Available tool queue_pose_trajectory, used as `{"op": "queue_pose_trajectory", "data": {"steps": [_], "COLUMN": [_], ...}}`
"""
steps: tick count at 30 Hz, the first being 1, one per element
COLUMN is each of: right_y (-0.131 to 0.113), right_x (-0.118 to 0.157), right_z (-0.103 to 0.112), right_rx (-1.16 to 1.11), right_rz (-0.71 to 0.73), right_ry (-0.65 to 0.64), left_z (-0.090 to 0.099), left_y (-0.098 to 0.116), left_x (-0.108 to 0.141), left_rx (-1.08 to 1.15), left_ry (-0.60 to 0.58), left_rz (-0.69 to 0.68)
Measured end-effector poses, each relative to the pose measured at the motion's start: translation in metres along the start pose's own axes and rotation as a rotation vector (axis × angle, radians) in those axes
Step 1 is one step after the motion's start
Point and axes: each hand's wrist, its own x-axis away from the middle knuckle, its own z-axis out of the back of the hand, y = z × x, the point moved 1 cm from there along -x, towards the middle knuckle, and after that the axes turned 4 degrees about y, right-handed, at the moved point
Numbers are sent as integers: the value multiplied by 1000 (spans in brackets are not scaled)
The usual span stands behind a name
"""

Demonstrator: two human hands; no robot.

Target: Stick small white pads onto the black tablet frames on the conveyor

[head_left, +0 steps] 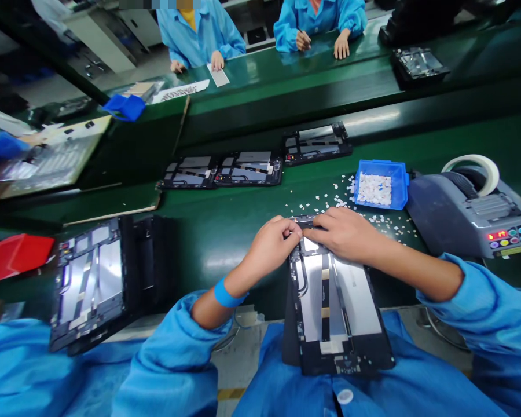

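Note:
An opened tablet-like device (360,301) with silver plates and a dark frame lies in front of me, its near end over my lap. My left hand (275,243) is at its far left corner, thumb and fingers pinched; whatever is between the fingertips is too small to make out. My right hand (345,231) rests on the far edge of the device, fingers bent and close together beside the left fingertips, hiding part of that edge. Beyond the right hand, small white pieces (338,200) are scattered on the green bench, near a blue bin (395,185) that holds more of them.
A grey tape dispenser (443,214) stands at the right. Three similar devices (249,168) lie further back. More devices (91,278) are stacked at the left, beside a red bin (17,255). Two people in blue (200,35) are across the bench.

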Motion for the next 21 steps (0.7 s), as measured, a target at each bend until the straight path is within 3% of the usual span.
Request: {"op": "queue_pose_trajectory", "data": {"steps": [21], "right_y": [0], "right_x": [1], "right_z": [-1], "right_rx": [10], "right_rz": [13], "right_ry": [15], "left_z": [-11], "left_y": [-2], "left_x": [5], "left_rx": [-37], "left_ry": [96], "left_rz": [-5]}}
